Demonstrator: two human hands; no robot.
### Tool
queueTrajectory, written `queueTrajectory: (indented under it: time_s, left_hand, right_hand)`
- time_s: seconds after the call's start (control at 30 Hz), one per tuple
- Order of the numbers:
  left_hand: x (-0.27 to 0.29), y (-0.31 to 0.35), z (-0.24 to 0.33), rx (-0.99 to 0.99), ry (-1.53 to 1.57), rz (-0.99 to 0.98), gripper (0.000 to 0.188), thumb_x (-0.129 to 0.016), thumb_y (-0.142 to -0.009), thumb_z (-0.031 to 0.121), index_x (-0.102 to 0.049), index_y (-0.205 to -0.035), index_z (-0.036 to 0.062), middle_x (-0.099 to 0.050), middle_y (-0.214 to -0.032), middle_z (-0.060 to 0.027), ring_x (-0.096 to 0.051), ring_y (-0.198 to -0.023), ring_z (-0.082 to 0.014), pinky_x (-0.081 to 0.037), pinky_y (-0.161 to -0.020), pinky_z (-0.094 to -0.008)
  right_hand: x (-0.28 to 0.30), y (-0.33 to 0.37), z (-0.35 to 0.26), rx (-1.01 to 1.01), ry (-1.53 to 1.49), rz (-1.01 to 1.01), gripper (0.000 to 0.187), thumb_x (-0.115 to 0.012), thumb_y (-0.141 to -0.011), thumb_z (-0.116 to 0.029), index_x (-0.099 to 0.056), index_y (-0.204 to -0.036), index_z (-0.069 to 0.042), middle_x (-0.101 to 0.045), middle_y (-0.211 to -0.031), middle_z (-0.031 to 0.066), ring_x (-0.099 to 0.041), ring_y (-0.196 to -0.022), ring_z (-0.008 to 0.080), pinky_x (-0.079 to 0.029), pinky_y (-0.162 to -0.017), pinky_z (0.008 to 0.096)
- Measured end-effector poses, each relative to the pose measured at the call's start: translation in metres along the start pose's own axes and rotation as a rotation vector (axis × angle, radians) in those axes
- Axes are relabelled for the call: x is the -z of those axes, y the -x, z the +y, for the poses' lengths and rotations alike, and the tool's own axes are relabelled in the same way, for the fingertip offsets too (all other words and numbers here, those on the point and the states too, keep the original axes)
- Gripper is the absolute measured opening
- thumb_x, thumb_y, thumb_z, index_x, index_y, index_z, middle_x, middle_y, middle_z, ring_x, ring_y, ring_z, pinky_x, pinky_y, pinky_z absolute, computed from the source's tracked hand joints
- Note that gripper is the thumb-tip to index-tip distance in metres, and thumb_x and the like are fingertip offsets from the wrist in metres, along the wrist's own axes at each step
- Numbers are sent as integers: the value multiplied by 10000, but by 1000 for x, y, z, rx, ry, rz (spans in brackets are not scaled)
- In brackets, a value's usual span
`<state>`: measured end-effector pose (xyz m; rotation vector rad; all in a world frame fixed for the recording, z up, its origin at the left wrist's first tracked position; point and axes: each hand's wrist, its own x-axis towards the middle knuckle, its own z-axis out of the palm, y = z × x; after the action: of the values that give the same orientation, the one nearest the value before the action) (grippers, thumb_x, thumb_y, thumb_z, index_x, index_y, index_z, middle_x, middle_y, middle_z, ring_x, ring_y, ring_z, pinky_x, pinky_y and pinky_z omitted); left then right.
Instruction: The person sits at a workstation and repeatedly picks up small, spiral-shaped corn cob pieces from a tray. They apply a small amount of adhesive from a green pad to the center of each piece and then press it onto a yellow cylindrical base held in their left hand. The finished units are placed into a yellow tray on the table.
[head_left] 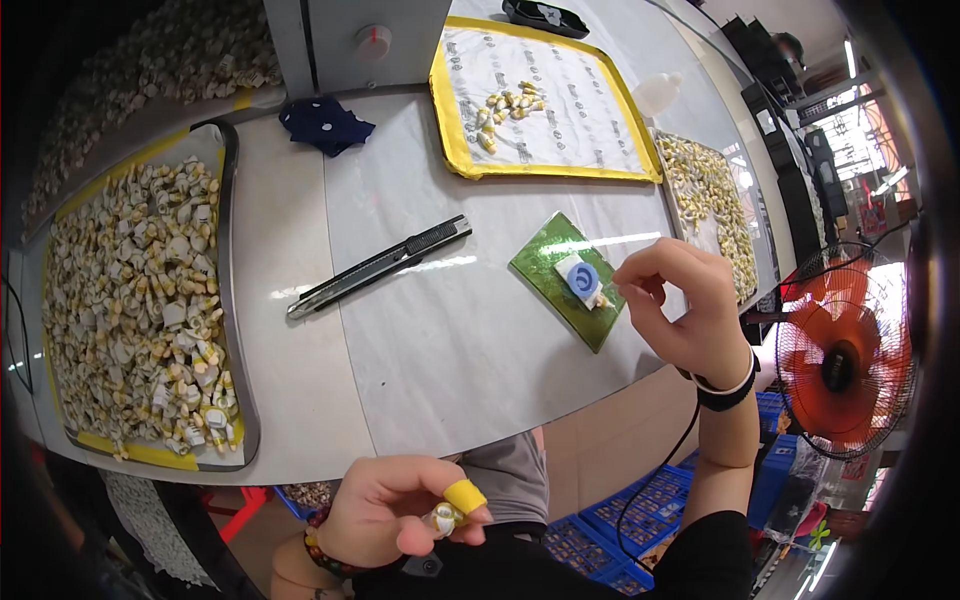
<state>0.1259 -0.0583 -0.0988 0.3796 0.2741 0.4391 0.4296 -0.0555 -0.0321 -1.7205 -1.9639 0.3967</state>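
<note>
My left hand (pixel 385 510), low in the view, pinches a small white-and-yellow figurine (pixel 444 518). A yellow band (pixel 464 496) wraps one of its fingertips. My right hand (pixel 695 310) is raised beside a green plate (pixel 560 240), its thumb and index fingertip brought together. What they hold, if anything, is too small to make out. On that plate lies a small white block with a blue round top (pixel 583 280). A snap-off utility knife (pixel 385 265) rests on the table left of the plate.
A tray heaped with white-and-yellow pieces (pixel 140 310) stands at the left. Beyond the plate, a yellow-edged tray (pixel 555 172) carries several pieces. Another filled tray (pixel 705 190) stands far right. A dark blue cloth (pixel 325 125) lies by a grey machine (pixel 365 60). An orange fan (pixel 840 350) stands right.
</note>
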Motion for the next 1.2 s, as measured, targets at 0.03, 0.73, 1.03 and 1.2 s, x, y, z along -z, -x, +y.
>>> queueTrajectory:
  time_s: [0.03,0.73,1.03,1.2]
  left_hand:
    - [3,-2,0,-20,-18,-60,569,-731,-768,322,-556,-1118,-91,-642,-984,-142,-645,-895,-184,-515,-793,-286]
    - [0,-9,-3,-4,2,-2,463,-727,-789,288,-554,-1044,-57,-640,-952,-161,-647,-862,-234,-531,-803,-362]
    - [4,-14,-1,7,28,-26,452,-711,-823,239,-538,-1098,-75,-642,-1006,-141,-648,-920,-199,-518,-862,-347]
    - [3,-20,-4,26,148,-65,463,-635,-880,323,-540,-1089,-78,-649,-900,-119,-655,-852,-187,-539,-810,-323]
  right_hand:
    - [1,1,0,-2,-19,2,132,-607,-727,54,-617,-829,-28,-600,-695,61,-548,-565,151,-428,-504,250]
    - [-14,0,8,230,316,-30,148,-644,-705,35,-622,-827,-46,-583,-793,60,-572,-744,230,-482,-631,328]
    - [-10,3,3,246,438,-65,227,-609,-640,60,-629,-838,-48,-592,-806,45,-572,-751,208,-496,-629,309]
    - [-10,1,-4,242,389,11,202,-620,-651,51,-648,-825,-49,-610,-786,58,-586,-713,219,-495,-600,311]
